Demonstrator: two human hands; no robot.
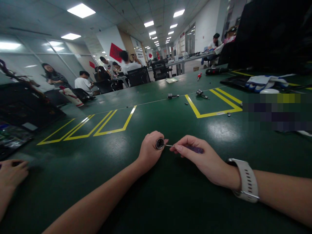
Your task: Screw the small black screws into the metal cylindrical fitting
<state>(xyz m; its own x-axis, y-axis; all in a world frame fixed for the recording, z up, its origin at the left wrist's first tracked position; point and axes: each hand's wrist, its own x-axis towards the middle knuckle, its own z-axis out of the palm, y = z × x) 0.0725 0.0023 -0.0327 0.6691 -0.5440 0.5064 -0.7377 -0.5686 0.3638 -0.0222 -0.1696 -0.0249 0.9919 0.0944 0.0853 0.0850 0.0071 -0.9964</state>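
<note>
My left hand (149, 150) is closed around a short round metal cylinder (160, 143), its dark hollow end turned toward me. In my right hand (204, 156) is a thin screwdriver (195, 149) with a dark purple handle, pinched between thumb and fingers. Its slim shaft points left, and the tip meets the cylinder's rim or sits just inside it; I cannot tell which. Both hands are just above the green table (136, 201). Farther back lie two metal chuck-like parts with shafts, one (172, 96) outside the yellow tape and one (201, 94) within it.
Yellow tape (198, 116) marks outlines on the table. Small dark bits (228, 114) lie nearby. A red screwdriver (199, 75), a dark power tool (216, 71) and white-blue gloves (265, 83) are toward the back right. Another person's hand (13, 172) rests at the left edge. People sit behind.
</note>
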